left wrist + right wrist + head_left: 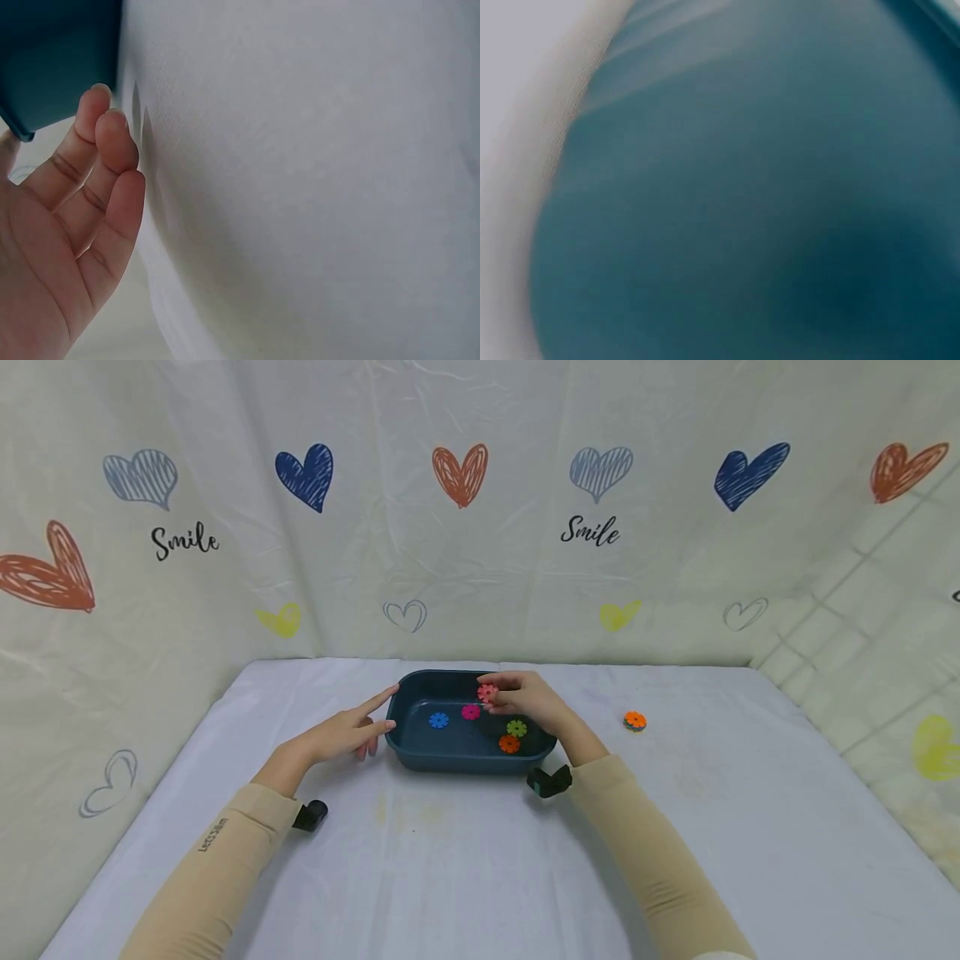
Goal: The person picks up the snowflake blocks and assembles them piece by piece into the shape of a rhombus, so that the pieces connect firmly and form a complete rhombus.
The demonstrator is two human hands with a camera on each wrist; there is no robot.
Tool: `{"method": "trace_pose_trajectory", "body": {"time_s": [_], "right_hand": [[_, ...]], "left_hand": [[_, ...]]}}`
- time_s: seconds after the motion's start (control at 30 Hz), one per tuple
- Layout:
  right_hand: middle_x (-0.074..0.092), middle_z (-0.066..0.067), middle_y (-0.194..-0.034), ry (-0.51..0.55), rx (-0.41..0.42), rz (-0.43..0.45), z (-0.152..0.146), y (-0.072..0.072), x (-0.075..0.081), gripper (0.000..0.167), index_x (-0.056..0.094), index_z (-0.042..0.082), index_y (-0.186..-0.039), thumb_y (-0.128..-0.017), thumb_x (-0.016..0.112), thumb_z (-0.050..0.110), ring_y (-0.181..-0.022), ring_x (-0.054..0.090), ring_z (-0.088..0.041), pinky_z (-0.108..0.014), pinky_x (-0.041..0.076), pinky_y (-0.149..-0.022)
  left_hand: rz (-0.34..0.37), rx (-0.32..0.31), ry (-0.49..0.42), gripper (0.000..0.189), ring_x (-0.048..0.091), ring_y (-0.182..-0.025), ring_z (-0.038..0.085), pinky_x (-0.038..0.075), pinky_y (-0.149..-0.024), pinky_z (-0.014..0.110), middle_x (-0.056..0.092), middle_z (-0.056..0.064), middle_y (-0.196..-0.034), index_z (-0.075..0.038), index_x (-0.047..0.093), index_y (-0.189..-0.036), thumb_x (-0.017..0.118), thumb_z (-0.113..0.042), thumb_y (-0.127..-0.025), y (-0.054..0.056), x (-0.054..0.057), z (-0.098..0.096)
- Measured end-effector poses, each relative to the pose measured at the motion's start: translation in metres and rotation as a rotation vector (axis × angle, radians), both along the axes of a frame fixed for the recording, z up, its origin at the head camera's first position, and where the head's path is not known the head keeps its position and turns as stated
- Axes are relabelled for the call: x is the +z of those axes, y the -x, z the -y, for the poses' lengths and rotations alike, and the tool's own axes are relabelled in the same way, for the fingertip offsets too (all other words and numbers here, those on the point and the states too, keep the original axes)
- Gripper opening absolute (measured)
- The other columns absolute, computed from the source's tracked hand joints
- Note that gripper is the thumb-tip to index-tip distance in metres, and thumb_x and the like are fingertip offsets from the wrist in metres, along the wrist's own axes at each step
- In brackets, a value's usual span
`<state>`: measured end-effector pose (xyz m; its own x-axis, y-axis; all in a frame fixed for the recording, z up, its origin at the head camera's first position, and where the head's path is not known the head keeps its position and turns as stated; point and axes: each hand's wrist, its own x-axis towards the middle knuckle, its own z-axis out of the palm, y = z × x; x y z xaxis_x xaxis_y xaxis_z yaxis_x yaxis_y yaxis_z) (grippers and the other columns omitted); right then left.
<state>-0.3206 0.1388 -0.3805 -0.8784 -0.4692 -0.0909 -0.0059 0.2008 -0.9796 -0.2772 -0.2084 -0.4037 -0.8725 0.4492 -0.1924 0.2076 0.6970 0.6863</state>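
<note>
A dark blue plastic basin (450,763) stands on the table. At its left rim my left hand (337,735) reaches out two straight fingers to the edge, while the other fingers bend loosely beside it; the left wrist view shows that hand (67,217) next to the basin wall (52,90). Over the right part of the basin, my right hand (528,697) pinches a coral-pink snowflake-shaped plastic disc (487,692). Inside lie similar discs: blue (438,720), magenta (470,712), green (517,727) and orange (509,743). The right wrist view is filled by the basin's outer wall (705,187).
To the right of the basin, an orange disc (635,720) sits atop other discs on the white tablecloth (465,860). A pale curtain (510,560) with printed hearts hangs behind the table.
</note>
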Motion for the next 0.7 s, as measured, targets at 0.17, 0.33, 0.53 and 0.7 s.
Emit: {"method": "trace_pose_trajectory", "body": {"time_s": [0.17, 0.33, 0.53, 0.7], "right_hand": [[0.059, -0.021, -0.130, -0.030, -0.021, -0.006, -0.003, -0.003, 0.004, 0.049, 0.053, -0.004, -0.146, -0.099, 0.064, -0.003, -0.104, 0.066, -0.020, -0.031, 0.054, -0.092], [0.055, -0.018, -0.143, -0.109, -0.030, 0.000, -0.005, -0.005, 0.007, 0.057, 0.055, 0.004, -0.148, -0.094, 0.073, 0.003, -0.113, 0.061, -0.024, -0.034, 0.052, -0.097], [0.055, -0.017, -0.143, -0.114, -0.025, -0.010, -0.009, -0.010, 0.010, 0.058, 0.054, 0.004, -0.148, -0.094, 0.074, 0.006, -0.113, 0.062, -0.025, -0.038, 0.050, -0.100], [0.059, -0.017, -0.138, -0.079, -0.017, -0.021, -0.015, -0.012, 0.012, 0.057, 0.055, 0.002, -0.147, -0.094, 0.075, 0.007, -0.108, 0.065, -0.023, -0.042, 0.050, -0.101]], "left_hand": [[0.001, 0.003, 0.002, 0.074, 0.059, -0.070, 0.023, 0.040, -0.076, 0.040, 0.063, 0.008, -0.084, -0.034, 0.007, -0.166, 0.047, -0.052, -0.107, 0.000, 0.000, 0.000], [0.004, 0.000, -0.009, 0.074, 0.059, -0.070, 0.023, 0.040, -0.077, 0.040, 0.063, 0.007, -0.084, -0.033, 0.008, -0.166, 0.047, -0.051, -0.107, -0.001, 0.000, 0.000], [0.001, -0.003, -0.016, 0.074, 0.058, -0.069, 0.023, 0.040, -0.076, 0.040, 0.063, 0.007, -0.083, -0.033, 0.008, -0.166, 0.048, -0.051, -0.107, 0.000, 0.000, 0.000], [0.000, -0.003, -0.014, 0.073, 0.058, -0.070, 0.024, 0.040, -0.076, 0.040, 0.063, 0.008, -0.083, -0.033, 0.008, -0.166, 0.047, -0.049, -0.108, -0.001, 0.001, -0.001]]}}
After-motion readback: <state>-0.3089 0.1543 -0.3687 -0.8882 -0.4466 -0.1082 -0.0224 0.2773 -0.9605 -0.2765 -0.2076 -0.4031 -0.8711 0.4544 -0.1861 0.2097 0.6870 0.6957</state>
